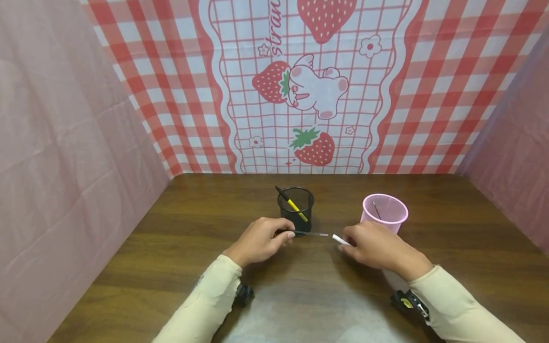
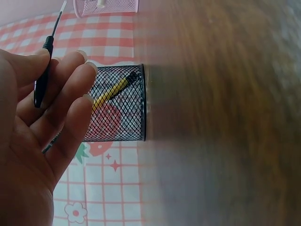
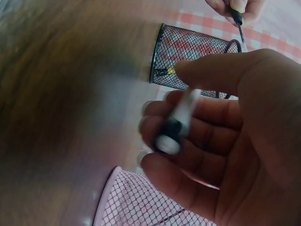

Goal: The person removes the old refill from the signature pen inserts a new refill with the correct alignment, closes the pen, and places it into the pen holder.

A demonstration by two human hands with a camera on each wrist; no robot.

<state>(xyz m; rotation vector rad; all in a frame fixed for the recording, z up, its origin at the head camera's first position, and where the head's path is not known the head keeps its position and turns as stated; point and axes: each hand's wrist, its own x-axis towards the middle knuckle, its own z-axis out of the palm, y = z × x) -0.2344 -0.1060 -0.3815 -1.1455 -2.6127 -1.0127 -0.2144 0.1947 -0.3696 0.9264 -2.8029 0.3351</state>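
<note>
Left hand (image 1: 263,242): thumb and fingers pinch the slim black tool (image 2: 41,84); its thin shaft (image 1: 318,234) points toward 3 o'clock. Black mesh cup (image 2: 117,125): upright, at 10 o'clock from the shaft's tip, a yellow marker (image 1: 296,206) leaning inside. White cylinder (image 1: 340,239): just beside the tip, between 3 and 4 o'clock, not touching, pinched by the right hand (image 1: 379,247). Pink mesh cup (image 1: 394,226): at 2 o'clock. Recommendation: steady both pinches and align axes before contact; the shaft would probably bend.

Pale cream sleeves (image 1: 206,300); black wrist cameras (image 1: 244,295), right one yellow-marked
</note>
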